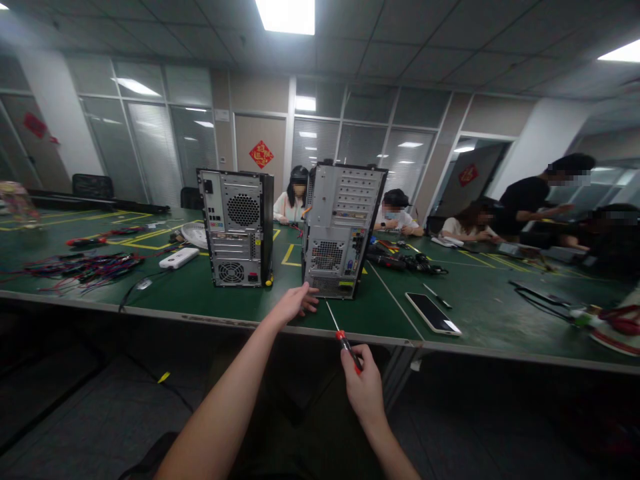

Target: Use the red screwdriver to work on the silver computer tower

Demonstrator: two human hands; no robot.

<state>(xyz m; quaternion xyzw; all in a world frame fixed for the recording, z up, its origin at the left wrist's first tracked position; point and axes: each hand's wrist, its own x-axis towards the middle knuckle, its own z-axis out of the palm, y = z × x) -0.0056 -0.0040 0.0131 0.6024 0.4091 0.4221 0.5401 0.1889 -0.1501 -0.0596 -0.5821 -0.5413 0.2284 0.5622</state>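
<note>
My right hand [364, 380] is closed around the red and black handle of a screwdriver [342, 336]. Its thin metal shaft points up and away, with the tip near the bottom edge of a computer case [327, 220]. Whether the tip touches the case I cannot tell. At that case's lower left corner is my left hand [296, 303], open, fingers apart and holding nothing. The case stands upright with its back panel of vents, ports and slots facing me. To its left stands a second computer case [233, 230], also upright and back panel forward.
On the green table [273, 313] lie a phone [433, 313] and a thin dark tool [437, 296] to the right. Tangled cables [95, 267] and a white power strip [179, 258] are at left. Several people sit or stand across the table.
</note>
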